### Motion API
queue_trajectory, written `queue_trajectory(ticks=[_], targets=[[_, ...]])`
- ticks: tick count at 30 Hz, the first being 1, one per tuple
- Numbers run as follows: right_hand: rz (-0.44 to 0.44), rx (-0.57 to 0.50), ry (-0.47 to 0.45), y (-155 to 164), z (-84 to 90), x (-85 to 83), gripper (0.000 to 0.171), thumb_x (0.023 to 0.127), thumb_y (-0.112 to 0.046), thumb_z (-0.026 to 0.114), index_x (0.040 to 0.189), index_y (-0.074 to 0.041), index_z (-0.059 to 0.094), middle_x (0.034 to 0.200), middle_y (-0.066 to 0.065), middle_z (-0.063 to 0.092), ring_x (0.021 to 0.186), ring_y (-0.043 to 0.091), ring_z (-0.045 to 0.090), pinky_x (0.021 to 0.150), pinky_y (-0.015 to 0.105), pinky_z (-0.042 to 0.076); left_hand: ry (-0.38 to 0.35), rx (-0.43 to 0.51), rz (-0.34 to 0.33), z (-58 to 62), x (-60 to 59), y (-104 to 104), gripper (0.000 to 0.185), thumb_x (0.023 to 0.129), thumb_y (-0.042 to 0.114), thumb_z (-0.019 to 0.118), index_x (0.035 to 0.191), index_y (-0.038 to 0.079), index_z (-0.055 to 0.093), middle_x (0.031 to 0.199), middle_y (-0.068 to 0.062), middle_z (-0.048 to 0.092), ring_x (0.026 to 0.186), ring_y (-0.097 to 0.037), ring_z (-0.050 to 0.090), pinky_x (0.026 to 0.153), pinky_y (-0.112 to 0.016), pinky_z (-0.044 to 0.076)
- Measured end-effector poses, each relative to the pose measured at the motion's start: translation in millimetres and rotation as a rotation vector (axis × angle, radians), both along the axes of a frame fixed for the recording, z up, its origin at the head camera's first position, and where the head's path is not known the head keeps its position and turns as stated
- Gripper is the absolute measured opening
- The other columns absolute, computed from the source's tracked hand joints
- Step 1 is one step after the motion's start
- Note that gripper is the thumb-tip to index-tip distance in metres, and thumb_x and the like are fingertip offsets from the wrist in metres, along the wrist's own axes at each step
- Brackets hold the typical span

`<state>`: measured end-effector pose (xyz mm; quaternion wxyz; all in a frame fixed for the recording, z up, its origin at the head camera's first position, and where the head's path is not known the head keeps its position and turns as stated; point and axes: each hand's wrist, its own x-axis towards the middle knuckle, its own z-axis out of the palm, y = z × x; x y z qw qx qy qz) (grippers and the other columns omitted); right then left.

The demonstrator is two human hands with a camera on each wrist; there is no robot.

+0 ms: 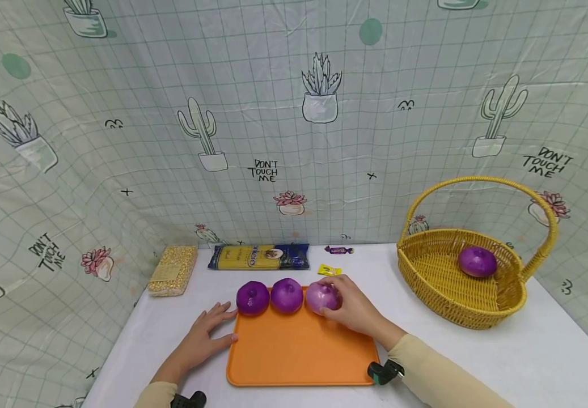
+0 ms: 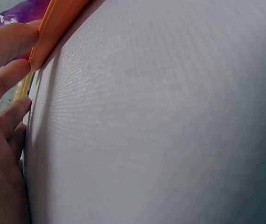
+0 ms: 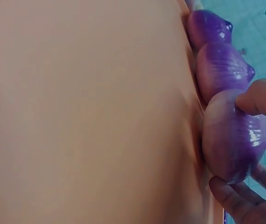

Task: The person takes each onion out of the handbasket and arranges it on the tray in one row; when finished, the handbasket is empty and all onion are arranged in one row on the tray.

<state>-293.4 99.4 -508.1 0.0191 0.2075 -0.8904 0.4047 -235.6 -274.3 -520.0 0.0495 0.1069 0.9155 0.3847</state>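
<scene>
Three purple onions stand in a row along the far edge of the orange tray (image 1: 301, 354): a dark one (image 1: 253, 298) at the left, another (image 1: 287, 296) in the middle, a paler one (image 1: 319, 298) at the right. My right hand (image 1: 352, 309) grips the pale onion, thumb on the near side and fingers round the other, as the right wrist view also shows. With fingers spread, my left hand (image 1: 204, 337) touches the tray's left edge; its fingertips (image 2: 18, 70) meet the rim in the left wrist view. A fourth onion (image 1: 477, 262) lies in the yellow wicker basket (image 1: 447, 294).
Behind the tray lie a blue-and-yellow pasta packet (image 1: 258, 256), a purple-wrapped candy (image 1: 339, 250) and a yellow-wrapped candy (image 1: 329, 270). A bag of corn kernels (image 1: 173, 271) sits at the back left. The basket's tall handle (image 1: 477, 179) arches up on the right.
</scene>
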Motion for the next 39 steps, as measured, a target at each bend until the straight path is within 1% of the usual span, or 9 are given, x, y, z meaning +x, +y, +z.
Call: queue_trajectory(ticks=[7, 11, 18, 25, 29, 32, 35, 39], targets=[[0.003, 0.013, 0.039, -5, 0.8, -3.1, 0.056, 0.082, -0.02, 0.086, 0.132, -0.016, 0.062, 0.129, 0.01, 0.057, 0.113, 0.028, 0.06, 0.098, 0.048, 0.055, -0.004, -0.004, 0.0, 0.1, 0.1, 0, 0.06, 0.089, 0.036, 0.079, 0.139, 0.008, 0.062, 0.157, -0.019, 0.042, 0.153, -0.042, 0.019, 0.123, -0.062, 0.001], [-0.006, 0.034, 0.052, -8, 1.2, -4.7, 0.056, 0.081, -0.022, 0.086, 0.132, -0.018, 0.062, 0.129, 0.008, 0.058, 0.113, 0.028, 0.061, 0.097, 0.049, 0.056, 0.003, -0.007, -0.003, 0.0, 0.2, 0, 0.06, 0.089, 0.037, 0.079, 0.139, 0.008, 0.062, 0.157, -0.019, 0.042, 0.152, -0.043, 0.02, 0.123, -0.063, 0.002], [-0.014, 0.046, 0.053, -11, 2.7, -5.1, 0.056, 0.082, -0.023, 0.086, 0.132, -0.018, 0.062, 0.132, 0.008, 0.058, 0.114, 0.029, 0.062, 0.098, 0.052, 0.054, 0.007, -0.01, -0.009, -0.8, 0.2, -1, 0.06, 0.09, 0.037, 0.078, 0.139, 0.008, 0.062, 0.157, -0.019, 0.042, 0.152, -0.042, 0.02, 0.123, -0.063, 0.002], [-0.018, 0.05, 0.041, -12, 2.5, -5.5, 0.058, 0.083, -0.024, 0.085, 0.135, -0.016, 0.061, 0.137, 0.01, 0.056, 0.12, 0.033, 0.061, 0.101, 0.054, 0.053, 0.033, -0.017, -0.017, -0.2, 1.7, -2, 0.058, 0.09, 0.034, 0.079, 0.139, 0.008, 0.063, 0.157, -0.02, 0.042, 0.152, -0.044, 0.021, 0.122, -0.064, 0.003], [-0.022, 0.058, 0.044, -12, 1.7, -6.1, 0.06, 0.084, -0.026, 0.084, 0.137, -0.012, 0.058, 0.142, 0.012, 0.054, 0.125, 0.035, 0.059, 0.103, 0.055, 0.051, 0.029, -0.02, -0.014, -0.3, 1.5, -2, 0.059, 0.09, 0.035, 0.079, 0.139, 0.008, 0.062, 0.157, -0.02, 0.043, 0.152, -0.043, 0.021, 0.122, -0.064, 0.003], [-0.022, 0.056, 0.051, -12, 0.7, -6.4, 0.06, 0.084, -0.026, 0.084, 0.136, -0.01, 0.058, 0.142, 0.014, 0.054, 0.125, 0.036, 0.058, 0.102, 0.057, 0.051, 0.018, -0.02, -0.006, -0.9, 1.0, -1, 0.06, 0.089, 0.036, 0.079, 0.139, 0.008, 0.062, 0.157, -0.019, 0.043, 0.152, -0.042, 0.021, 0.123, -0.063, 0.003], [-0.025, 0.057, 0.049, -11, 0.2, -6.3, 0.06, 0.084, -0.025, 0.084, 0.136, -0.011, 0.058, 0.141, 0.014, 0.054, 0.125, 0.036, 0.058, 0.103, 0.057, 0.05, 0.008, -0.018, 0.003, -1.6, 0.4, -1, 0.06, 0.089, 0.036, 0.079, 0.139, 0.008, 0.062, 0.157, -0.019, 0.043, 0.152, -0.041, 0.021, 0.124, -0.061, 0.003], [-0.032, 0.055, 0.034, -12, 0.7, -6.3, 0.06, 0.085, -0.026, 0.084, 0.137, -0.012, 0.058, 0.143, 0.012, 0.054, 0.127, 0.035, 0.057, 0.104, 0.056, 0.05, 0.0, -0.011, 0.006, -1.6, -0.3, -1, 0.06, 0.089, 0.037, 0.079, 0.139, 0.008, 0.062, 0.157, -0.019, 0.042, 0.153, -0.041, 0.02, 0.124, -0.061, 0.002]])
